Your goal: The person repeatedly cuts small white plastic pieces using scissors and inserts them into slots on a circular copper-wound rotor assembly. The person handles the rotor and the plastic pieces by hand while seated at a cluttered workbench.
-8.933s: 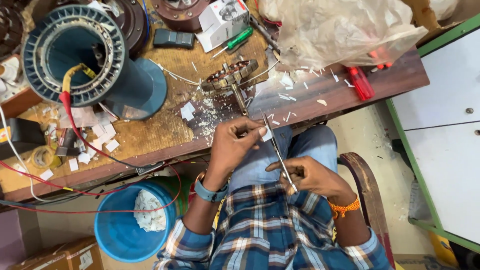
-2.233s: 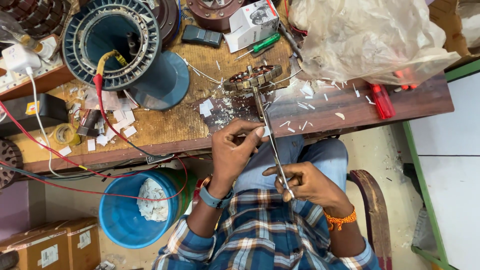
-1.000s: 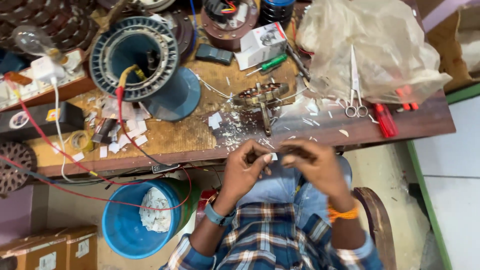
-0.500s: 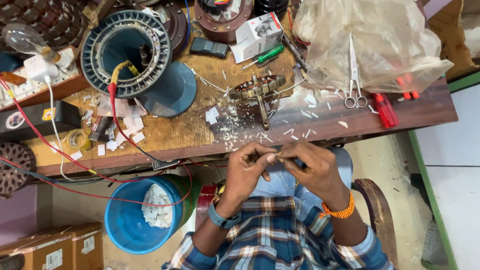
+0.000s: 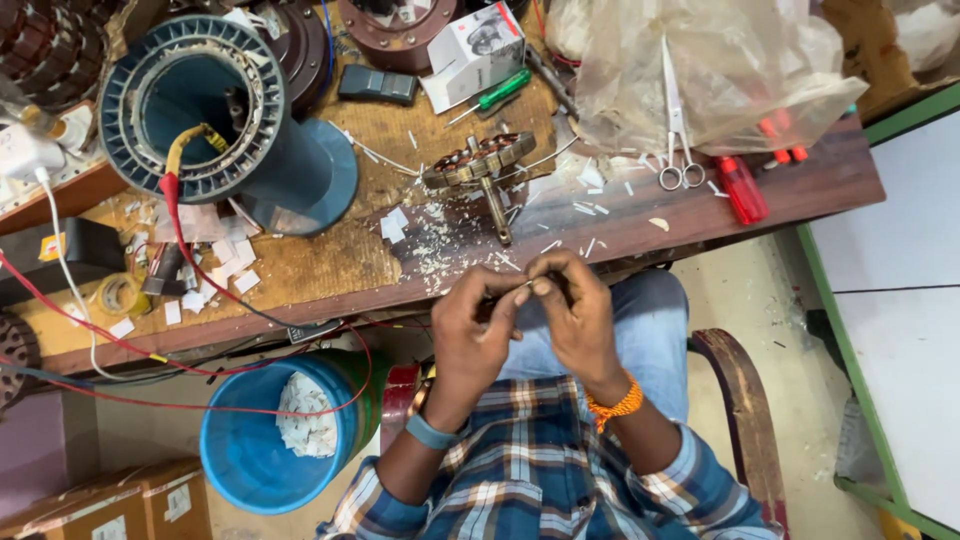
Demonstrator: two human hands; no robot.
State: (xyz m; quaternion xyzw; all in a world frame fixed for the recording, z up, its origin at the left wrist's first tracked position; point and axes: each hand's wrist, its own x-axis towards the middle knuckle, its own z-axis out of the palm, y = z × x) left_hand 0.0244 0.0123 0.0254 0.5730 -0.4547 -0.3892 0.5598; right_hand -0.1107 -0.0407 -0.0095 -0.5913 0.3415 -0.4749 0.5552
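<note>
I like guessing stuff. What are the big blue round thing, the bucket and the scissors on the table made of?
Blue ribbed cylinder: probably painted cast metal, given its rigid fins and matte coat. Bucket: looks like plastic, smooth and evenly blue. Scissors: likely bare steel, thin and silvery with a shine.

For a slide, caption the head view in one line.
Both hands pinch a small piece over the lap, below a cluttered bench.

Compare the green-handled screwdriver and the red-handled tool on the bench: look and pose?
The green-handled screwdriver is slim, lies diagonally beside a small white box, well back on the workbench. The red-handled tool is thicker and flatter, lies near the bench's front right edge by the scissors. Both lie flat, untouched by either hand.
</note>
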